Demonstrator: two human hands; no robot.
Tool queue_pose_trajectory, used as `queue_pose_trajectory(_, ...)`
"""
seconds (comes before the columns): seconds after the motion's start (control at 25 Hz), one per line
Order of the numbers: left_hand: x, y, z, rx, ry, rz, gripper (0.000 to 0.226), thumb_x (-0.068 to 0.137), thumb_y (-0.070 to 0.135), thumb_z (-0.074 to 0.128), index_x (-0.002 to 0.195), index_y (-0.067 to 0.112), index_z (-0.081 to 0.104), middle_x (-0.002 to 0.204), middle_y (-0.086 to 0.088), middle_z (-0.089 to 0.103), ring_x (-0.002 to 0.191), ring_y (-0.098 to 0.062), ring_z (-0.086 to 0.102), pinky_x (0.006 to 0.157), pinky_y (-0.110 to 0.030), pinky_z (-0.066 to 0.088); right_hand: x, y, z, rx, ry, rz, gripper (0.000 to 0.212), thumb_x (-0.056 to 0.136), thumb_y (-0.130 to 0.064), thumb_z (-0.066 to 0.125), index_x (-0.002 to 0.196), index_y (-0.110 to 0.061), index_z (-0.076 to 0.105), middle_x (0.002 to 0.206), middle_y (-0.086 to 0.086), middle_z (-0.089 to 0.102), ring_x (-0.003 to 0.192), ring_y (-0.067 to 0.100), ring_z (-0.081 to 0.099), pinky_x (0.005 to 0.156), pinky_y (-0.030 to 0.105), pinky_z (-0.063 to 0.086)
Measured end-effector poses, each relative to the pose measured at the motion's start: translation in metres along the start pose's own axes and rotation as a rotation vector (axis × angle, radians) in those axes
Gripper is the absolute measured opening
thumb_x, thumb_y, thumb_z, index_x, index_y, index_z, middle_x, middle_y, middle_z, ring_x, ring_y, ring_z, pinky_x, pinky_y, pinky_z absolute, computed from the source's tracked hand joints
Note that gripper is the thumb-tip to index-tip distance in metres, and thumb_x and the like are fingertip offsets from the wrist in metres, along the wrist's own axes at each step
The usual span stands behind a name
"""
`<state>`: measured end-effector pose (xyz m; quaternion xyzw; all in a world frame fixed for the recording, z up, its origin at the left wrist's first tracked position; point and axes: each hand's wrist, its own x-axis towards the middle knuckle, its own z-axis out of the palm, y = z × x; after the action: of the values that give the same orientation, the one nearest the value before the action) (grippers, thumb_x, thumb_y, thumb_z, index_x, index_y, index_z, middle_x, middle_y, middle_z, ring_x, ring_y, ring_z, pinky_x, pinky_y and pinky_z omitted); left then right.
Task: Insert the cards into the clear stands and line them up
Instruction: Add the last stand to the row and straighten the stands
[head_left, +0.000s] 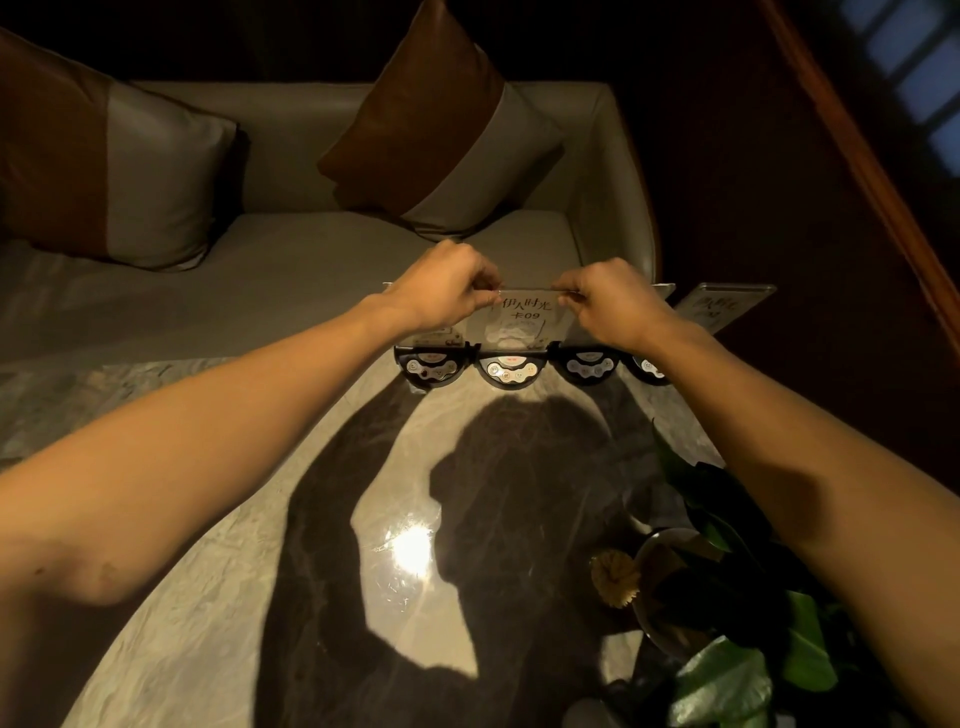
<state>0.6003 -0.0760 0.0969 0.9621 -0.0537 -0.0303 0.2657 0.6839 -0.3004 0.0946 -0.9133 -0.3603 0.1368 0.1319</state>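
Several clear stands with black half-round button bases stand in a row at the far edge of the marble table (218, 519). The second stand (511, 370) holds a white card (524, 322) printed with characters and "09". My left hand (441, 291) pinches the top left corner of that card and stand, and my right hand (608, 301) pinches the top right corner. A stand at the left (427, 366) is partly hidden behind my left hand. Another stand (587, 366) sits to the right. The far right stand's card (722, 306) leans to the right.
A beige sofa (291, 270) with two brown-and-grey cushions (441, 130) lies beyond the table. A potted plant (727, 597) with green leaves stands at the table's near right. A bright light reflection and my shadow fall on the tabletop.
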Motion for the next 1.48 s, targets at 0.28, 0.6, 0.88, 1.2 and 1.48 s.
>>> queue_pose_trajectory(0.28,0.002,0.001,0.001,-0.025,-0.023,-0.059,0.017,0.093,0.025,0.073,0.105,0.015,0.076,0.098,-0.001,0.077,0.084,-0.006,0.064,0.071,-0.017,0.041,-0.002,-0.002,0.001,-0.028,0.011,-0.004,0.028,0.099,-0.021,0.057,0.125,-0.018,0.066,0.112,0.006,0.073,0.104,0.022,0.067,0.073,0.021,0.048)
queue_pose_trajectory(0.6,0.011,0.017,-0.001,0.008,-0.042,-0.058,0.051,0.088,0.037,0.076,0.132,0.014,0.065,0.119,-0.004,0.073,0.106,-0.015,0.069,0.092,-0.032,0.055,-0.014,0.028,-0.031,-0.273,-0.078,0.096,0.046,0.091,-0.025,0.067,0.134,-0.016,0.054,0.121,0.01,0.067,0.12,0.03,0.058,0.116,0.055,0.023)
queue_pose_trajectory(0.88,0.02,0.033,0.018,0.068,-0.058,-0.031,0.029,0.096,0.027,0.067,0.124,0.019,0.072,0.119,-0.001,0.075,0.11,-0.018,0.069,0.096,-0.039,0.054,-0.021,0.033,-0.042,-0.412,-0.115,0.081,0.016,0.091,-0.013,0.061,0.104,-0.013,0.069,0.101,0.013,0.07,0.098,0.032,0.064,0.09,0.041,0.043)
queue_pose_trajectory(1.2,0.019,0.034,0.023,0.066,0.03,-0.059,0.028,0.096,0.029,0.068,0.121,0.019,0.074,0.115,-0.002,0.077,0.107,-0.019,0.07,0.088,-0.028,0.046,-0.026,0.036,-0.044,-0.338,-0.12,0.083,0.018,0.088,-0.006,0.06,0.101,-0.011,0.071,0.095,0.015,0.069,0.086,0.032,0.063,0.068,0.036,0.045)
queue_pose_trajectory(1.48,0.017,0.033,0.021,0.058,0.01,-0.06,0.028,0.096,0.029,0.068,0.121,0.019,0.074,0.116,-0.002,0.076,0.109,-0.019,0.07,0.095,-0.036,0.054,-0.027,0.03,-0.04,-0.288,-0.15,0.098,0.016,0.09,-0.004,0.06,0.098,-0.014,0.069,0.092,0.007,0.062,0.079,0.021,0.052,0.067,0.033,0.041)
